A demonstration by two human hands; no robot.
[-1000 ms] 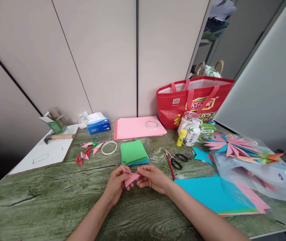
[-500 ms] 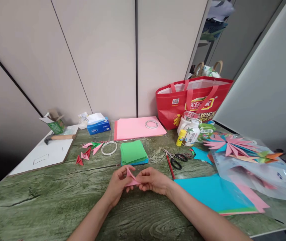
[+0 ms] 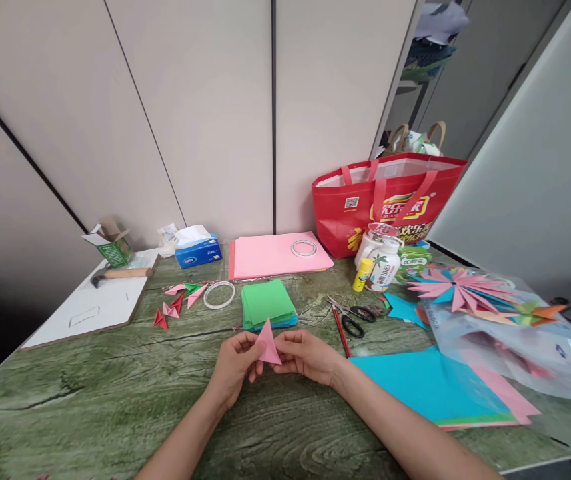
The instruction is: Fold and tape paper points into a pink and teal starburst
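A small piece of pink origami paper [image 3: 268, 345], folded to a pointed triangle, is held up between my hands over the front middle of the table. My left hand [image 3: 238, 363] pinches its left side between thumb and fingers. My right hand [image 3: 305, 357] is closed at its right lower edge, thumb and fingertips on the paper. Just behind them lies a stack of green paper squares [image 3: 268, 301] with blue ones underneath. Several small folded paper pieces [image 3: 175, 305] in red, pink and green lie to the left, beside a white tape roll [image 3: 219, 295].
Scissors [image 3: 351, 315], a red pencil [image 3: 340, 330] and a glue stick [image 3: 362, 275] lie or stand right of the stack. Blue paper sheets [image 3: 430, 383] are at front right. Pink sheets [image 3: 265, 257], a tissue box [image 3: 198, 252], a hammer [image 3: 123, 273] and a red bag [image 3: 338, 213] are further back.
The pink paper has been turned so its flat triangular face shows, with the tip pointing up. Both hands stay in nearly the same place, with the fingers shifted slightly.
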